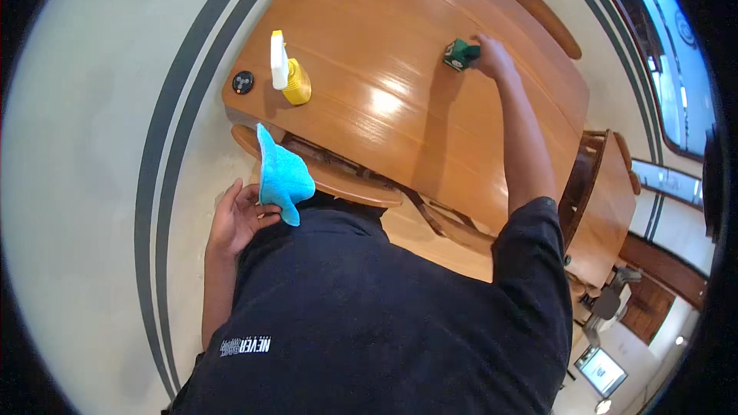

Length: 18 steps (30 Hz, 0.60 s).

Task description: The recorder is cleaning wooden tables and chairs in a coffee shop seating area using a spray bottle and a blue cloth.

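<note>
My left hand holds a light blue cloth by its lower part, beside the near edge of the wooden table. Across the table my right hand is at a small green box, with dark green material between the box and my fingers. Whether my fingers grip it is hard to tell. A yellow spray bottle with a white trigger head stands at the table's left end, next to a round black device.
A curved wooden seat sits under the near table edge. More wooden chair backs line the far side. At the left is a pale wall with dark stripes. Another wooden table stands at the right.
</note>
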{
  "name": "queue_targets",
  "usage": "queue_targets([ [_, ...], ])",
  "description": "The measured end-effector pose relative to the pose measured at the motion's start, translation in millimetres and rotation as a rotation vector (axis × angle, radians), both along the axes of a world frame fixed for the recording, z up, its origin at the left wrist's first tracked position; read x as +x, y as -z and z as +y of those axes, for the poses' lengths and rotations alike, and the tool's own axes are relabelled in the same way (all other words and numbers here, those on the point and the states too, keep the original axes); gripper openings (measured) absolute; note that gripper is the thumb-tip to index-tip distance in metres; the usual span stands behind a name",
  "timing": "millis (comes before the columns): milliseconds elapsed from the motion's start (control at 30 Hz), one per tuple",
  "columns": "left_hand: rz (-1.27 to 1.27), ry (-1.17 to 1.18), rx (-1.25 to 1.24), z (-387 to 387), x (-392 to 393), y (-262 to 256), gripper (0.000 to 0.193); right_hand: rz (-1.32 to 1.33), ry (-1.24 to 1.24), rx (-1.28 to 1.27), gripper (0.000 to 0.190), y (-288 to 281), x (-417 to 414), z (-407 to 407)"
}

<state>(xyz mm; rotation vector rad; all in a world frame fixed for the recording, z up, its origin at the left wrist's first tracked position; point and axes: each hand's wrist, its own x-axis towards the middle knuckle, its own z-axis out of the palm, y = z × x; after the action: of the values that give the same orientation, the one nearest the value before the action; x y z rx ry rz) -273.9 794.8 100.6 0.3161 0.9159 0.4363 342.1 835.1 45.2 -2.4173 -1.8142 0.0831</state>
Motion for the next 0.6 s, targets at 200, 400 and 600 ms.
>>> queue_targets([
  [200,-0.057,-0.068,-0.022,-7.1,-9.6,3.5,0.049,-0.016,0.092,-0.026,0.033,35.5,23.9,-2.1],
  [400,-0.066,-0.101,-0.022,-18.4,-5.9,8.4,0.049,0.106,0.207,-0.137,0.025,22.3,21.7,3.9],
  [600,-0.064,-0.102,-0.047,-19.5,-8.0,10.2,0.048,0.144,0.329,-0.301,0.038,31.4,47.9,9.4],
])
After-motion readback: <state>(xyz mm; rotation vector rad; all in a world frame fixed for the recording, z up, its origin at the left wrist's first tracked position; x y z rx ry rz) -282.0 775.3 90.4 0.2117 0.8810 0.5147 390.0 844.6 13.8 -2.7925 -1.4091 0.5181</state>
